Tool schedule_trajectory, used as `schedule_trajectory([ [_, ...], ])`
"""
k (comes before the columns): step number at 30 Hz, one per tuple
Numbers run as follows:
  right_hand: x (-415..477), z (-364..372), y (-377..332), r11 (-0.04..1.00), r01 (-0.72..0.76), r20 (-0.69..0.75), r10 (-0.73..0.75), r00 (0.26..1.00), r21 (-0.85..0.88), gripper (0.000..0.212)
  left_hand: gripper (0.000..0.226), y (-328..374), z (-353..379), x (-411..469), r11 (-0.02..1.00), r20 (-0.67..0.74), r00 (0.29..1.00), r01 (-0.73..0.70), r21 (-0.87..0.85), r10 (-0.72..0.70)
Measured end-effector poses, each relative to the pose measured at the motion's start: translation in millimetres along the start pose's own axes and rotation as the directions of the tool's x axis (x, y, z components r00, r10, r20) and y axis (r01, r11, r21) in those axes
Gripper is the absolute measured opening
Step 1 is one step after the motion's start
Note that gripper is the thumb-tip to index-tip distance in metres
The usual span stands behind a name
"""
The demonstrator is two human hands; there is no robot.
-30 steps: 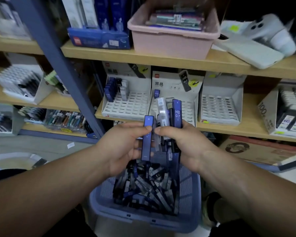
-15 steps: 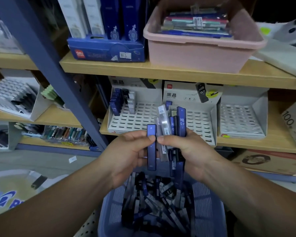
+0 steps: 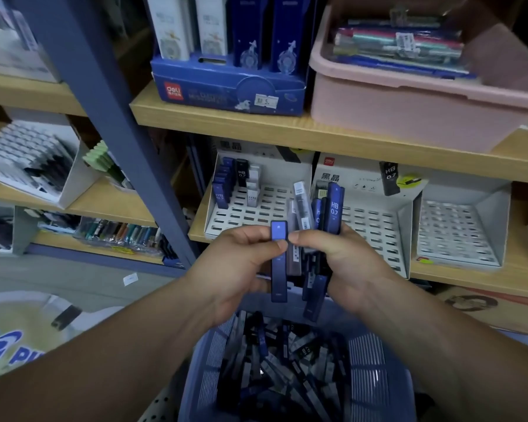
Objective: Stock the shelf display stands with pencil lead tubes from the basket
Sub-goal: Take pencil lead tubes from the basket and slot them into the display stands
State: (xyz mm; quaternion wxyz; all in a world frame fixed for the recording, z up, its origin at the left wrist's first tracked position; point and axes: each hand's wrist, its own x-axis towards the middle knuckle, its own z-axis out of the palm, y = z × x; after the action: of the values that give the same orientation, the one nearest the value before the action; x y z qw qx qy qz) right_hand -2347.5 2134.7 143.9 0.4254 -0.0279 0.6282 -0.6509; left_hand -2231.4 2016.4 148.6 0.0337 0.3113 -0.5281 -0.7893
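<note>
Centre of frame: pinching one blue lead tube (image 3: 279,281) upright near its cap with the left hand (image 3: 235,269), thumb tip of the right hand (image 3: 348,263) touching the same spot; gripping a fanned bundle of tubes (image 3: 334,208) in that right hand, blue and clear ones mixed. Heaped loose at bottom centre, in the blue basket (image 3: 378,376): many more tubes (image 3: 281,360). Judged light, stiff, smooth plastic, so likely slippery and apt to slide out of a loose bunch; probably best taken by the flat sides near the upper end, one at a time, leaving the lower end free to enter a slot. Just behind the hands, the left display stand (image 3: 256,214), holding a few tubes at its upper-left corner only; middle stand (image 3: 375,226) partly hidden by the bundle, right stand (image 3: 457,236) at right showing open slots. Low headroom under the upper shelf board (image 3: 287,129); slanting blue post (image 3: 113,117) close on the left; open room straight ahead over the slotted trays.
</note>
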Motion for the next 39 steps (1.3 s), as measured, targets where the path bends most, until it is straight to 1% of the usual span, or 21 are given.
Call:
schedule_trajectory([
  [3,-2,-3,4,1.0,-0.012,-0.019,0.012,1.0,0.011,0.036,0.012,-7,1,-4,0.999,-0.019,1.0,0.01,0.033,-0.01],
  [6,-5,-5,6,1.0,-0.011,-0.019,0.012,1.0,0.02,0.024,0.013,-10,3,-7,0.999,-0.013,1.0,0.01,0.038,-0.01],
  [7,-6,-5,6,1.0,-0.007,-0.015,0.007,1.0,0.021,0.025,0.013,-10,3,-7,0.999,-0.007,1.0,0.008,0.039,-0.007],
  [11,-9,-4,5,1.0,0.017,-0.012,-0.017,1.0,0.012,0.051,0.015,-10,5,-9,0.998,-0.01,1.0,-0.014,0.066,0.014],
  [18,-14,-6,8,0.997,0.058,-0.035,-0.059,0.998,-0.047,0.065,0.015,-17,11,-11,0.988,-0.032,0.997,-0.062,0.141,0.067],
  [20,-14,-6,7,0.996,0.067,-0.044,-0.07,0.997,-0.066,0.072,0.014,-16,11,-10,0.99,-0.038,0.997,-0.066,0.122,0.071],
  [22,-13,-8,6,0.995,0.077,-0.056,-0.081,0.995,-0.063,0.075,0.014,-13,9,-7,0.996,-0.067,0.996,-0.054,0.069,0.058],
  [24,-12,-11,5,0.995,0.082,-0.073,-0.085,0.994,-0.049,0.075,0.011,-6,3,-3,0.998,-0.102,0.993,-0.049,0.037,0.052],
  [25,-11,-12,4,0.996,0.08,-0.08,-0.084,0.993,-0.047,0.071,0.009,-2,-2,0,0.997,-0.118,0.991,-0.059,0.044,0.064],
  [26,-10,-14,4,0.996,0.083,-0.082,-0.086,0.993,-0.042,0.062,0.008,3,-7,2,0.995,-0.138,0.987,-0.078,0.069,0.087],
  [27,-10,-14,3,0.995,0.09,-0.08,-0.093,0.993,-0.041,0.049,0.008,8,-13,5,0.987,-0.166,0.978,-0.104,0.123,0.124],
  [28,-9,-14,3,0.994,0.099,-0.081,-0.103,0.991,-0.044,0.037,0.01,14,-20,8,0.968,-0.201,0.963,-0.139,0.21,0.181],
  [29,-8,-14,2,0.992,0.114,-0.085,-0.118,0.989,-0.051,0.032,0.014,21,-28,10,0.934,-0.235,0.938,-0.175,0.313,0.254],
  [31,-5,-10,2,0.988,0.143,-0.089,-0.148,0.985,-0.059,0.036,0.018,34,-43,14,0.856,-0.295,0.869,-0.235,0.461,0.398],
  [32,-4,-7,2,0.987,0.148,-0.087,-0.153,0.984,-0.06,0.037,0.018,39,-50,17,0.829,-0.318,0.835,-0.256,0.497,0.449],
  [34,-1,-4,3,0.987,0.152,-0.082,-0.156,0.984,-0.056,0.034,0.019,45,-64,22,0.79,-0.346,0.789,-0.267,0.552,0.508],
  [36,1,-2,5,0.986,0.156,-0.079,-0.16,0.984,-0.052,0.031,0.022,46,-76,28,0.738,-0.357,0.746,-0.257,0.624,0.562],
  [37,2,-3,6,0.987,0.156,-0.08,-0.16,0.984,-0.047,0.029,0.022,46,-80,31,0.692,-0.348,0.72,-0.249,0.678,0.6],
  [39,2,-4,7,0.989,0.147,-0.082,-0.149,0.985,-0.027,0.024,0.021,46,-84,34,0.556,-0.29,0.673,-0.215,0.803,0.68],
])
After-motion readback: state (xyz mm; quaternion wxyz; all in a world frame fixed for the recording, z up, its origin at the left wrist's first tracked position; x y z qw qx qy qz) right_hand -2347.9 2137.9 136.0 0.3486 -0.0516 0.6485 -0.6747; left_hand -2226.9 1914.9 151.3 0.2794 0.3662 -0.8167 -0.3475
